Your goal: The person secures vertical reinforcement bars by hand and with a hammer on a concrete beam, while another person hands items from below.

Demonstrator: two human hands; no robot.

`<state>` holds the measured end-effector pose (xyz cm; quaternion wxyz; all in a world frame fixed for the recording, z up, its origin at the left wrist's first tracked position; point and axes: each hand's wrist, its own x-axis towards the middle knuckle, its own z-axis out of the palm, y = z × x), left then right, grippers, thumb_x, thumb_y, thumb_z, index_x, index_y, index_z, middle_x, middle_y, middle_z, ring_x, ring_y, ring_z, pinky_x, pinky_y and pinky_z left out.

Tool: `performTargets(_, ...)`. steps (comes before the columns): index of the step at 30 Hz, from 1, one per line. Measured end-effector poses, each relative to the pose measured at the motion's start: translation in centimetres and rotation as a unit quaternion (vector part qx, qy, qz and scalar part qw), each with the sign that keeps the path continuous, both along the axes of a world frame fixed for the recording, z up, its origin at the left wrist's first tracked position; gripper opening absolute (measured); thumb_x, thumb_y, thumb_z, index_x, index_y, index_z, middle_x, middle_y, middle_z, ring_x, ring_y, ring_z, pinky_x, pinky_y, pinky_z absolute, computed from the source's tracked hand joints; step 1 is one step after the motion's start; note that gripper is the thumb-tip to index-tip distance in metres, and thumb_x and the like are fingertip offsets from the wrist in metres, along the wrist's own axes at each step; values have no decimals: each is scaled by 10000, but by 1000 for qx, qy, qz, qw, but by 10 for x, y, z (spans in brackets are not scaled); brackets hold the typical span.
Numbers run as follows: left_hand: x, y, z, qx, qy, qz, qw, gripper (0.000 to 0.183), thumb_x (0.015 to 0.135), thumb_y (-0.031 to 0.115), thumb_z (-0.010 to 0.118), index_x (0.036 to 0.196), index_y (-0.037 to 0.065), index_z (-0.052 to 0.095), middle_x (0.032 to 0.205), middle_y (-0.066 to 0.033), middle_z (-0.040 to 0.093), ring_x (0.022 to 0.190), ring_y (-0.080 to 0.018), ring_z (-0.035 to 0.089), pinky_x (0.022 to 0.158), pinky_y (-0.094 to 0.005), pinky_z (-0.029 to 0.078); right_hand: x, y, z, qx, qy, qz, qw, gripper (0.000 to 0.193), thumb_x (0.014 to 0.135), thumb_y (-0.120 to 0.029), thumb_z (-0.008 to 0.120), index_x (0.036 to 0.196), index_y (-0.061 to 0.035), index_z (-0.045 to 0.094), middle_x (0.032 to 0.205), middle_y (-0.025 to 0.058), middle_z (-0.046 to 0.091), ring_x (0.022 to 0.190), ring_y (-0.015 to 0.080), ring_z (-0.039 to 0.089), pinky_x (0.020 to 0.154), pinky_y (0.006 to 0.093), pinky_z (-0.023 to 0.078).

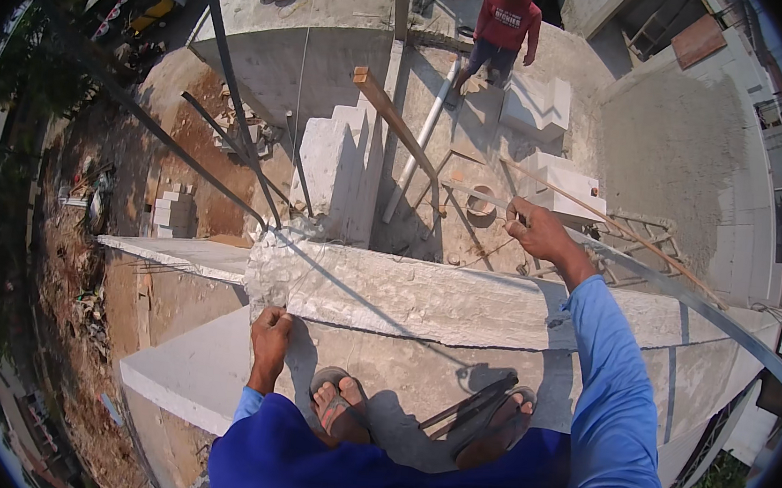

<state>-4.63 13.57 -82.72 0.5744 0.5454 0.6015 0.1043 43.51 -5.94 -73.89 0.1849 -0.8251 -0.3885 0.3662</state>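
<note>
My left hand (271, 338) is closed in a pinch at the near left edge of a rough pale concrete ledge (406, 288). A thin dark line runs right along that edge from beside its fingers; what they hold is too small to tell. Beyond the ledge, my right hand (541, 232) is raised with its fingers curled shut. A long grey metal bar (687, 296) passes right behind that hand, and I cannot tell whether the fingers grip it. Between my sandalled feet lies a long dark flat object (470, 404), its kind unclear.
Beyond the ledge are white blocks (562, 180), a bucket (481, 204), a wooden post (394, 117), a white pipe (423, 139) and a ladder (646, 238). A person in a red shirt (509, 20) stands farther off. Dark poles (236, 88) cross the left, above a drop to dirt ground.
</note>
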Motion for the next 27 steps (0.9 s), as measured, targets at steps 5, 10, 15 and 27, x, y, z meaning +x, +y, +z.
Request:
performTargets(5,2,-1,-1,8,-7,-10,1000,58,892,93,588,856,49,591,631,-3,518,493,-89,453,439,-254,365,-11,-10,-9,69,-113,-35,991,153,862,-191,622,913,-56,573,822,193,637,801,382,623,715,447,469)
performTargets(10,2,-1,4,-1,0,-3,1000,74,876,97,597,845,30,609,648,5,531,538,-78,462,482,-255,369,-19,-6,0,45,-157,-49,985,178,853,-219,608,914,-52,599,850,225,647,839,438,622,726,486,471)
performTargets(15,1,-1,2,5,7,-5,1000,86,869,100,598,849,20,622,666,6,547,565,-75,471,503,-256,371,-26,-3,-2,0,-63,10,998,243,854,-204,604,1027,-34,618,963,233,663,930,427,629,802,492,480)
performTargets(27,8,-3,18,8,15,15,1000,105,870,106,598,876,5,626,675,-12,563,565,-82,481,501,-254,378,-35,-18,-63,9,-63,-23,998,158,836,-135,587,899,3,632,927,265,626,890,442,609,794,480,477)
